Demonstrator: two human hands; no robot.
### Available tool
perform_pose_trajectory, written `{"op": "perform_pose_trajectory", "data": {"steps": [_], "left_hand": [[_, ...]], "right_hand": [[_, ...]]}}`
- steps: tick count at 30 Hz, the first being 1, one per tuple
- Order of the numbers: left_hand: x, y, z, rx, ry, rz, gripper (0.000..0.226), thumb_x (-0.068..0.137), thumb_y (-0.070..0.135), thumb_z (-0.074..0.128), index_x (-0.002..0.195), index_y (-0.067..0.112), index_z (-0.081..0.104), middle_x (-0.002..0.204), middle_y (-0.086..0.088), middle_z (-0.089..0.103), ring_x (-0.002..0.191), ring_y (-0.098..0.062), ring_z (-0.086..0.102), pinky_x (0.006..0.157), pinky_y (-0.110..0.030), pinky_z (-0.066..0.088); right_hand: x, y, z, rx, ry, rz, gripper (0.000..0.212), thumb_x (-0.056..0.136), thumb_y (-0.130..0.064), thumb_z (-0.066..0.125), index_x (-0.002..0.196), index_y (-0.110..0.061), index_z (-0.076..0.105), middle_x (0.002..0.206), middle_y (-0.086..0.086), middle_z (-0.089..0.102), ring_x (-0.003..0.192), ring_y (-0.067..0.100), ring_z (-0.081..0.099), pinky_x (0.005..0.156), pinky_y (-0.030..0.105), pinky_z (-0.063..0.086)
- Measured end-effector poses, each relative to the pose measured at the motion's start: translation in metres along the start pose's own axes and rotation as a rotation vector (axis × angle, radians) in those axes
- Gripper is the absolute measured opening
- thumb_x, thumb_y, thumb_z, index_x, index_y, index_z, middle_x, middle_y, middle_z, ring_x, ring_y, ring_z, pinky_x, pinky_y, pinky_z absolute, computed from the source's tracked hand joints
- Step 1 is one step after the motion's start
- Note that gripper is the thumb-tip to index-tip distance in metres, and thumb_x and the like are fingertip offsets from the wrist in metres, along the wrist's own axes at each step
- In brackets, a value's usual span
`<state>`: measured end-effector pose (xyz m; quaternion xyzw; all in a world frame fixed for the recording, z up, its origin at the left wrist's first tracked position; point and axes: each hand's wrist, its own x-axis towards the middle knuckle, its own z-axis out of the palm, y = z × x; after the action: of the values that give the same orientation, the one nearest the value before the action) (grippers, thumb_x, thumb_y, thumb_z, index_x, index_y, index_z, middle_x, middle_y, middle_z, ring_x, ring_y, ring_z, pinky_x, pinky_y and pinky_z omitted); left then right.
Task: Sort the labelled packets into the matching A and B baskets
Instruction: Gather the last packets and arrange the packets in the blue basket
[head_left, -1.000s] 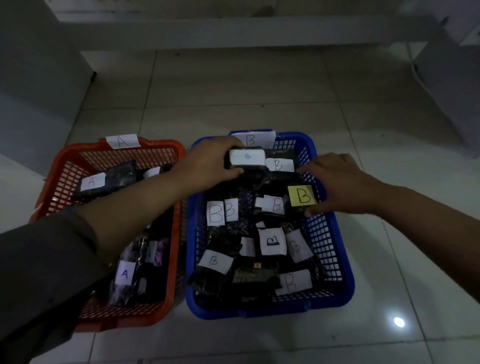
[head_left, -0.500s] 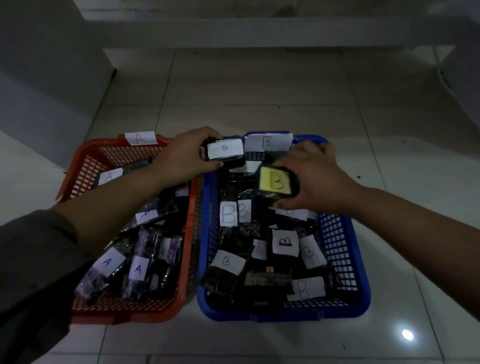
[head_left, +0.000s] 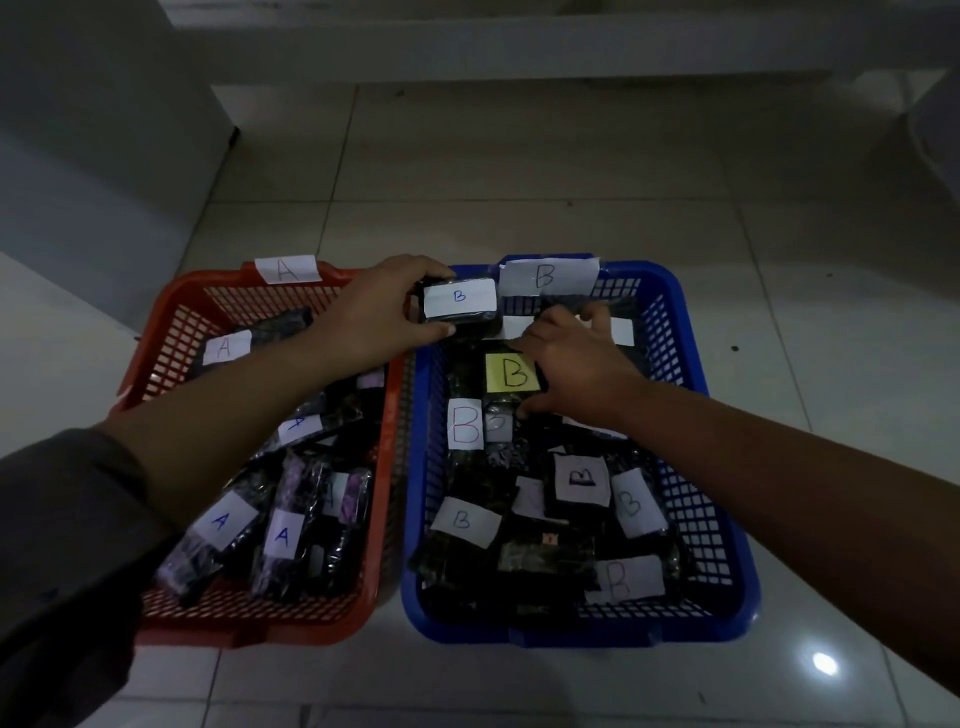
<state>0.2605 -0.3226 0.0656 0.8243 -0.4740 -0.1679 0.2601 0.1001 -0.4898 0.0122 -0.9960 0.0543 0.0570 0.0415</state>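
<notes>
A red basket (head_left: 176, 332) tagged A stands left of a blue basket (head_left: 722, 525) tagged B on the tiled floor. Both hold several dark packets with paper labels, A labels in the red, B labels in the blue. My left hand (head_left: 374, 312) grips a dark packet with a white B label (head_left: 460, 304) over the blue basket's far left corner. My right hand (head_left: 576, 364) rests inside the blue basket, thumb and fingers around a packet with a yellow B label (head_left: 511, 373) that lies on the pile.
Grey walls and a low ledge border the pale tiled floor at the left and back. Open floor lies beyond the baskets and to their right. A light reflection shines on the tile at the lower right.
My right hand has lowered the yellow-labelled packet onto the pile in the blue basket. My left hand keeps its white-labelled B packet at the basket's far left corner.
</notes>
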Motion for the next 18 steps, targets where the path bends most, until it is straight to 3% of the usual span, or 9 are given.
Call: {"op": "perform_pose_trajectory", "data": {"steps": [4,7,8,10,12,13,18], "left_hand": [[0.002,0.002,0.004,0.017,-0.005,0.009,0.055,0.076,0.023,0.077,0.125,0.020,0.054,0.116,0.005,0.054,0.103,-0.003,0.047,0.079,-0.002,0.034],[0.002,0.006,0.005,0.001,-0.004,0.022,0.054,0.076,0.024,0.077,0.125,0.021,0.054,0.113,0.009,0.052,0.101,-0.001,0.048,0.079,0.002,0.034],[0.002,0.008,0.005,-0.010,-0.003,0.026,0.054,0.075,0.024,0.077,0.124,0.021,0.054,0.112,0.010,0.052,0.101,-0.001,0.049,0.079,0.000,0.035],[0.002,0.009,0.007,-0.026,-0.008,0.037,0.054,0.075,0.025,0.077,0.124,0.022,0.054,0.113,0.010,0.053,0.101,-0.003,0.050,0.081,-0.004,0.037],[0.001,0.009,0.011,-0.034,-0.032,0.045,0.055,0.075,0.026,0.077,0.124,0.023,0.054,0.115,0.010,0.054,0.103,-0.005,0.051,0.083,-0.008,0.037],[0.000,0.009,0.013,-0.037,-0.050,0.044,0.055,0.075,0.026,0.077,0.125,0.024,0.054,0.117,0.010,0.054,0.105,-0.005,0.051,0.085,-0.009,0.037],[-0.003,0.019,0.017,-0.032,-0.101,0.055,0.056,0.075,0.025,0.077,0.125,0.020,0.054,0.116,0.013,0.052,0.105,-0.003,0.050,0.087,-0.012,0.039]], "right_hand": [[-0.008,-0.002,0.000,0.080,0.045,0.014,0.078,0.071,-0.056,0.067,0.137,-0.024,0.040,0.132,-0.004,0.049,0.127,0.018,0.029,0.101,0.045,0.012],[-0.025,0.004,-0.018,0.248,0.092,0.069,0.063,0.077,-0.051,0.066,0.131,-0.024,0.047,0.128,-0.001,0.050,0.122,0.018,0.037,0.101,0.037,0.023],[-0.034,0.008,-0.026,0.373,0.058,0.069,0.054,0.079,-0.046,0.066,0.126,-0.023,0.052,0.121,-0.001,0.054,0.114,0.016,0.044,0.099,0.034,0.033],[-0.054,0.013,-0.041,0.570,-0.175,0.037,0.048,0.081,-0.043,0.066,0.124,-0.026,0.054,0.117,-0.008,0.055,0.103,0.006,0.049,0.091,0.025,0.043],[-0.075,0.008,-0.045,0.597,-0.480,0.004,0.060,0.080,-0.048,0.065,0.134,-0.034,0.042,0.124,-0.019,0.042,0.111,-0.001,0.039,0.093,0.016,0.034],[-0.083,0.005,-0.041,0.567,-0.556,-0.026,0.068,0.079,-0.049,0.065,0.138,-0.036,0.035,0.127,-0.021,0.036,0.116,-0.001,0.033,0.096,0.015,0.029],[-0.089,0.000,-0.015,0.489,-0.522,-0.067,0.077,0.080,-0.037,0.070,0.143,-0.033,0.027,0.143,-0.007,0.035,0.127,0.009,0.030,0.102,0.019,0.027]]}}
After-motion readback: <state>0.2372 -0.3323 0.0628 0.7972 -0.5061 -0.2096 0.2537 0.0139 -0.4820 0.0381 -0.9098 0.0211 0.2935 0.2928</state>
